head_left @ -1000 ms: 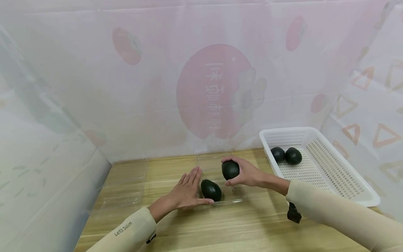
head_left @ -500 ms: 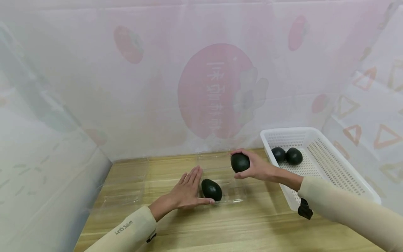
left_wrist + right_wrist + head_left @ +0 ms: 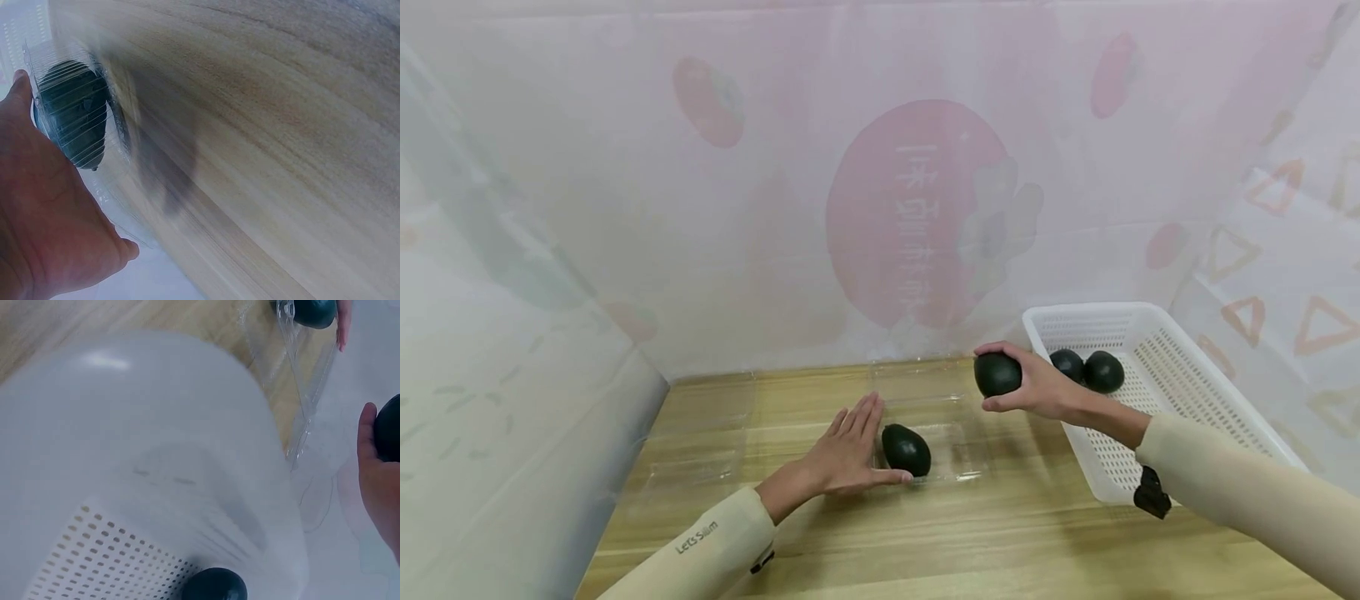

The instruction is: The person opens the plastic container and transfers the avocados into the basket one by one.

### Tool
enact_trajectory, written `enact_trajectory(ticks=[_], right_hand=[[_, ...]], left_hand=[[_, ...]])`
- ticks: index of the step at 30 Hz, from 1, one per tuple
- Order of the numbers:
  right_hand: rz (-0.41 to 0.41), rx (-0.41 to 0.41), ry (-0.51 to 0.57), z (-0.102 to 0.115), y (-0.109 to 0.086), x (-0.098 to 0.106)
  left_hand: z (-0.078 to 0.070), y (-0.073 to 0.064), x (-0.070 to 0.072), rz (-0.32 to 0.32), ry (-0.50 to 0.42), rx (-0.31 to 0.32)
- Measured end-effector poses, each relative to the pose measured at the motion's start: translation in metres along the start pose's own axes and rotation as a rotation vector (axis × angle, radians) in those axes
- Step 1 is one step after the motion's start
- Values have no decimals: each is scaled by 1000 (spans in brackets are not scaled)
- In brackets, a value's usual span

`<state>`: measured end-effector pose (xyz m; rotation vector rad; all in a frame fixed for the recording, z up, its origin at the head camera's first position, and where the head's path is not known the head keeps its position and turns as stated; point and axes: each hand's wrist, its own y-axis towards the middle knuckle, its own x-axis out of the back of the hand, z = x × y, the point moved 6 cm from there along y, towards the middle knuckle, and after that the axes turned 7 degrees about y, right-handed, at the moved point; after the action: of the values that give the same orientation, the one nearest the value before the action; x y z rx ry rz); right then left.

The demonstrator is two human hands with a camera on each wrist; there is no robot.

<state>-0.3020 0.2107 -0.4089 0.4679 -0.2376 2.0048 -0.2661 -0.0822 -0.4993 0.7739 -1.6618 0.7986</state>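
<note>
My right hand grips a dark green avocado between thumb and fingers, above the table just left of the white basket. A second avocado lies in the front left part of a clear plastic clamshell box. With straight fingers, my left hand rests along the box's left edge, its thumb at the front edge. The left wrist view shows that avocado through the box's ribbed wall, beside the hand. In the right wrist view, the held avocado is partly cut off at the frame edge.
Two more avocados lie in the white perforated basket at the right. Another clear plastic box stands on the wooden table at the left. Printed white sheets wall in the back and sides.
My right hand has moved right and away from me, carrying the avocado from above the clamshell box toward the basket. My left hand and the avocado in the box have stayed put.
</note>
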Motion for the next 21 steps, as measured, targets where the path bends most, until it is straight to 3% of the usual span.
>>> enact_trajectory(ticks=[21], right_hand=[[-113, -12, -97, -6, -22, 45]], left_hand=[[-3, -1, -2, -18, -16, -15]])
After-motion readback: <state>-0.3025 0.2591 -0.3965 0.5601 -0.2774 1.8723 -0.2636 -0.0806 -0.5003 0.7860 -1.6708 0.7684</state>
